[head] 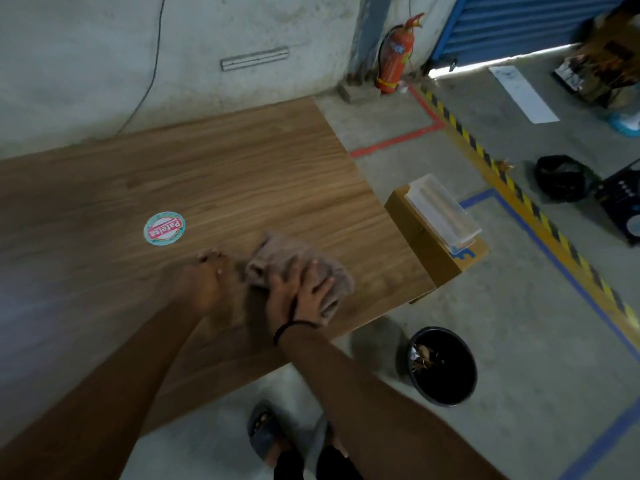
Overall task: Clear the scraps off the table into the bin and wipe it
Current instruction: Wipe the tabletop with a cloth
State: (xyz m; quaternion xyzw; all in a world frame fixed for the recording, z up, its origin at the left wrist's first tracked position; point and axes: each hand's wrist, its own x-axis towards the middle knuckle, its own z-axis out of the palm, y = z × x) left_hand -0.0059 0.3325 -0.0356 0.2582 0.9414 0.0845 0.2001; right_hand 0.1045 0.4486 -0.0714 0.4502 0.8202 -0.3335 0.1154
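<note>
Near the bench's (242,161) right front corner, on the bin side. Right hand (301,292) lies flat on the cloth (280,252), fingers spread and straight, pressing rather than gripping. A flat palm spreads the load, so the bunched cloth should drag evenly over the wood. Left hand (202,278) sits just beside the cloth, fingertips down on the bench, holding nothing I can make out (blurred). I read it as a brace for the lean.

Bin (446,402) stands on the floor by this corner, apart from the bench, with scraps (424,356) inside. Its spot near the edge suits sweeping straight off the end. I see no loose scraps on the wood, so I judge clearing done and wiping in hand.

Sticker (164,228) lies flat, left of both hands and apart from them. Cannot tell whether it is stuck down or rubbish. Box (422,237) with a clear tray (441,209) on top stands against the bench's right end.

Next, as I judge: the far and left stretches want the cloth. Risk: cloth snagging the sticker's edge.
</note>
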